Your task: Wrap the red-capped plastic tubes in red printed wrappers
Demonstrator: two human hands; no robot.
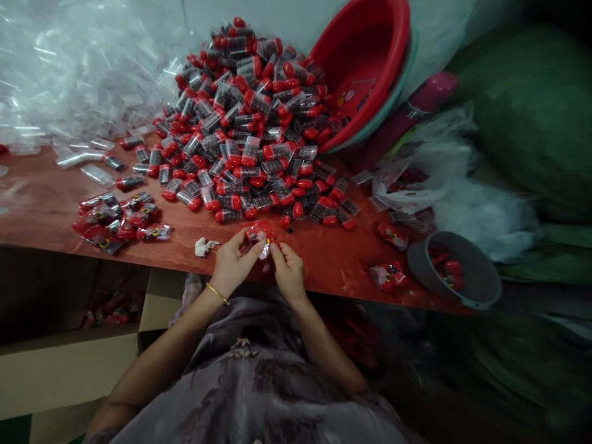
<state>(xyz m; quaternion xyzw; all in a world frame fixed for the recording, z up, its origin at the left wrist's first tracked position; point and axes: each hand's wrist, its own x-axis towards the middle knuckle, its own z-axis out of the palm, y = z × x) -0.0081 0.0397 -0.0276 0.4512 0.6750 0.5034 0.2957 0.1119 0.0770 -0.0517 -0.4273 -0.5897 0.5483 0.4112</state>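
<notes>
Near the table's front edge, my left hand (235, 261) is closed on a small red printed plastic wrapper (257, 230) with a clear part. My right hand (287, 269) pinches the same wrapper from its right side; the fingers hide some of it, and I cannot tell what is inside. Just beyond both hands rises a big heap of clear tubes with red caps (250, 135) and dark contents. A crumpled white scrap (205, 246) lies left of my left hand.
Filled red packets (123, 219) are piled at the left. Loose clear tubes (83, 80) cover the back left. A red basin (393, 37) leans at the back; a grey bowl (481, 271) with red pieces stands right. An open cardboard box (69, 364) sits below left.
</notes>
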